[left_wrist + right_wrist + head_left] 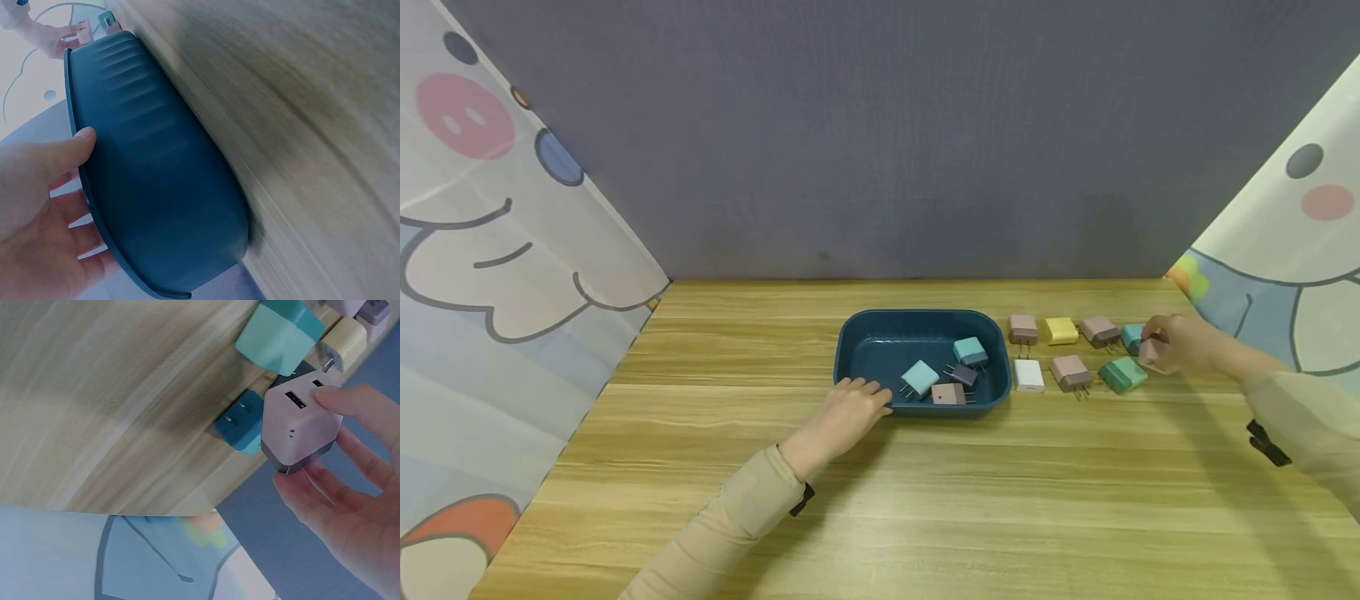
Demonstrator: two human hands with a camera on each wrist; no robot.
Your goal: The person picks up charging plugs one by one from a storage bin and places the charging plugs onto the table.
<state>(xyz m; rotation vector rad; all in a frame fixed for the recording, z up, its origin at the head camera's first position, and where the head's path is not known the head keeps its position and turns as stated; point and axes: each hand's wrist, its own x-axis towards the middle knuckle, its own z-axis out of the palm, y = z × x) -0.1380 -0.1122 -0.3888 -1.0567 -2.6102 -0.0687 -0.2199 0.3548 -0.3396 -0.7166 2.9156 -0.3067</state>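
Note:
My left hand [842,417] grips the front rim of a dark blue plastic bin [880,354], its thumb on the outer wall and its fingers over the edge in the left wrist view. Inside lie two light blue chargers, one of them [920,378] near the front, plus a dark purple charger [962,375] and a pink charger [948,394]. Off to the right, my right hand [1195,342] pinches a pink two-port charger [297,422] between thumb and fingers, held above the table. Close by are a blue charger [242,422] and a green charger [279,337].
Right of the bin, loose chargers lie in two rough rows, among them a white charger [1028,376], a yellow charger [1061,331] and several pink ones. A grey panel [880,142] stands behind the wooden table [970,508]; printed cloths [467,358] flank it.

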